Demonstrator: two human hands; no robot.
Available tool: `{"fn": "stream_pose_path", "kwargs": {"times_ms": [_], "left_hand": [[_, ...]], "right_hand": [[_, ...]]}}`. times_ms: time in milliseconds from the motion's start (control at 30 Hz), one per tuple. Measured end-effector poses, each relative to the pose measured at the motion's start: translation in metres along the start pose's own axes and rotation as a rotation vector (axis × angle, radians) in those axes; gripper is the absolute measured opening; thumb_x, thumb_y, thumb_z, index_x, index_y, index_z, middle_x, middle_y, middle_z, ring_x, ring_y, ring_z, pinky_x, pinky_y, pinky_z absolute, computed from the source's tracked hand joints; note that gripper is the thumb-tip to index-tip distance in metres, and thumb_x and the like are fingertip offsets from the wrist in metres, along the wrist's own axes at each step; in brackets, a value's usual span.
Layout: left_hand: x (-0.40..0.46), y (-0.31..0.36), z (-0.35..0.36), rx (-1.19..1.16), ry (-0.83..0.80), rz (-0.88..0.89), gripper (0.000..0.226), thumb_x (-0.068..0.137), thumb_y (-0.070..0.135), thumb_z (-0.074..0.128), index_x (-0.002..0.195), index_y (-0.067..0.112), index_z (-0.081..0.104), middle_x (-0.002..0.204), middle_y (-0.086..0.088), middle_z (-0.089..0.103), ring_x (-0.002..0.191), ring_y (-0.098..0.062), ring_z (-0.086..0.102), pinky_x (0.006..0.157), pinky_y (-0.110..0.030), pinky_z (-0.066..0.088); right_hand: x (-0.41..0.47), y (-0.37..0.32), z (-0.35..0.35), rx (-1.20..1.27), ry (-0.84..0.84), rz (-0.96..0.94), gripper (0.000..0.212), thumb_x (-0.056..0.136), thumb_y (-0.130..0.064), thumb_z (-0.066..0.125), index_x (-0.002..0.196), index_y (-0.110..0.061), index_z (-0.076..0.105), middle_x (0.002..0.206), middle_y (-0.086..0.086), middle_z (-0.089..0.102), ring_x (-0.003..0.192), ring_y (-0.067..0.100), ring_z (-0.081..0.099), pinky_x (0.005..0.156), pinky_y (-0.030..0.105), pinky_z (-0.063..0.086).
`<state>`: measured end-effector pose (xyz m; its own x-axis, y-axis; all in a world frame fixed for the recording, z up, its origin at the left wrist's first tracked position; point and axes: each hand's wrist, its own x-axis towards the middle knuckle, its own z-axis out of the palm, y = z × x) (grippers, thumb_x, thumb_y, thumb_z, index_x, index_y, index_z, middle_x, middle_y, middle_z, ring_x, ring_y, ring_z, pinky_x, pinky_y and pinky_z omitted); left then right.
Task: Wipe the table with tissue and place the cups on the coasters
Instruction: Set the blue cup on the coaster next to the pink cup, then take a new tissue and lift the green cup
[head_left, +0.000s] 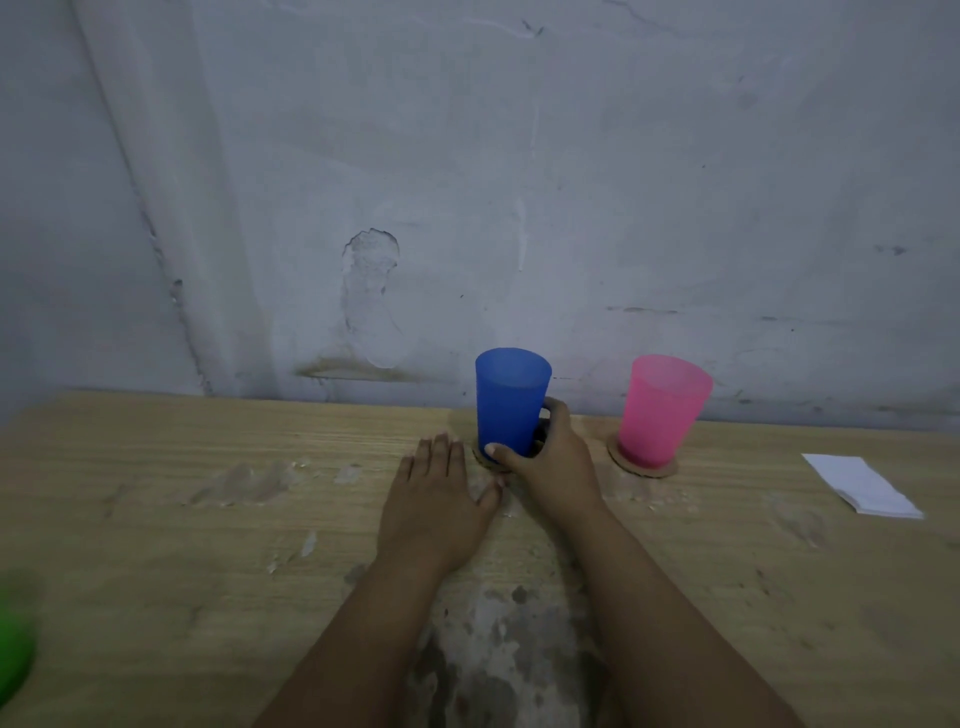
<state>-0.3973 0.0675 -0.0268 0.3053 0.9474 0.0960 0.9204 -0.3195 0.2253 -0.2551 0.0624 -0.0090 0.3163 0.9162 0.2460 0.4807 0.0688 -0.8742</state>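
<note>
- Head view: a light wooden table (156, 519) with visible grain runs up to a pale grey plaster wall (467, 156). The wall is scuffed, with a chipped patch above the table's far edge and a brownish stain line just below it.
- The table's surface is worn: whitish scraped patches lie left of centre, and a large grey-brown area of peeled finish sits at the near edge between the two forearms.
- A translucent blue plastic cup (511, 400) with a side handle stands upright near the far edge, on a round brown cardboard coaster (485, 460) of which only a sliver shows.
- The right hand (550, 457) grips this cup low down: the thumb lies across its front near the base and the fingers (558, 410) curl round the handle side.
- The left hand (441, 499) lies flat on the table just left of the cup, palm down, fingers straight and close together, thumb out towards the right hand.
- A translucent pink plastic cup (662, 410) stands upright on a second round cardboard coaster (647, 470), to the right of the blue one and apart from it.
- A folded white tissue (862, 486) lies flat further right, well clear of both cups.
- A blurred green object (13, 644) shows at the lower left edge; what it is cannot be told.
</note>
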Motion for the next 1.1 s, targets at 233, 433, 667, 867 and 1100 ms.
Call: {"fn": "stream_pose_path", "kwargs": {"times_ms": [233, 433, 667, 867, 1100], "left_hand": [[-0.027, 0.004, -0.004, -0.094, 0.025, 0.062, 0.072, 0.096, 0.056, 0.019, 0.151, 0.012, 0.005, 0.16, -0.006, 0.003, 0.147, -0.018, 0.0, 0.115, -0.03, -0.003], [-0.06, 0.041, -0.01, -0.325, 0.117, 0.214, 0.056, 0.098, 0.04, 0.038, 0.147, 0.016, 0.027, 0.156, -0.003, 0.026, 0.144, -0.015, 0.018, 0.115, -0.028, 0.014], [-0.066, 0.12, -0.007, -0.455, 0.152, 0.388, 0.048, 0.095, 0.028, 0.046, 0.142, 0.021, 0.039, 0.15, 0.003, 0.037, 0.138, -0.01, 0.029, 0.11, -0.023, 0.023], [-0.051, 0.197, 0.006, -0.521, 0.122, 0.489, 0.045, 0.091, 0.021, 0.052, 0.136, 0.02, 0.048, 0.144, 0.001, 0.045, 0.133, -0.011, 0.036, 0.107, -0.02, 0.024], [-0.02, 0.279, 0.036, -0.584, 0.032, 0.522, 0.04, 0.093, 0.018, 0.05, 0.132, 0.017, 0.051, 0.137, 0.0, 0.052, 0.126, -0.013, 0.045, 0.104, -0.024, 0.033]], "right_hand": [[-0.018, -0.004, -0.02, -0.074, -0.079, 0.054, 0.097, 0.07, -0.031, 0.079, 0.146, -0.021, 0.019, 0.146, 0.005, 0.042, 0.13, 0.018, 0.044, 0.092, 0.025, 0.037], [-0.052, -0.003, -0.077, -0.249, -0.039, -0.016, 0.037, 0.081, -0.022, 0.069, 0.117, -0.015, 0.06, 0.114, 0.0, 0.065, 0.096, 0.003, 0.058, 0.083, 0.011, 0.042], [-0.076, 0.017, -0.156, -0.473, 0.105, -0.013, 0.004, 0.078, -0.017, 0.065, 0.079, -0.015, 0.068, 0.086, 0.005, 0.071, 0.083, 0.02, 0.063, 0.076, 0.035, 0.051], [-0.085, 0.056, -0.231, -0.487, 0.267, 0.068, 0.005, 0.079, -0.012, 0.062, 0.081, -0.017, 0.064, 0.094, 0.005, 0.069, 0.091, 0.023, 0.061, 0.072, 0.029, 0.042], [-0.061, 0.107, -0.282, -0.574, 0.333, 0.167, 0.041, 0.085, -0.01, 0.052, 0.126, -0.014, 0.054, 0.13, 0.007, 0.055, 0.121, 0.023, 0.048, 0.093, 0.028, 0.037]]}}
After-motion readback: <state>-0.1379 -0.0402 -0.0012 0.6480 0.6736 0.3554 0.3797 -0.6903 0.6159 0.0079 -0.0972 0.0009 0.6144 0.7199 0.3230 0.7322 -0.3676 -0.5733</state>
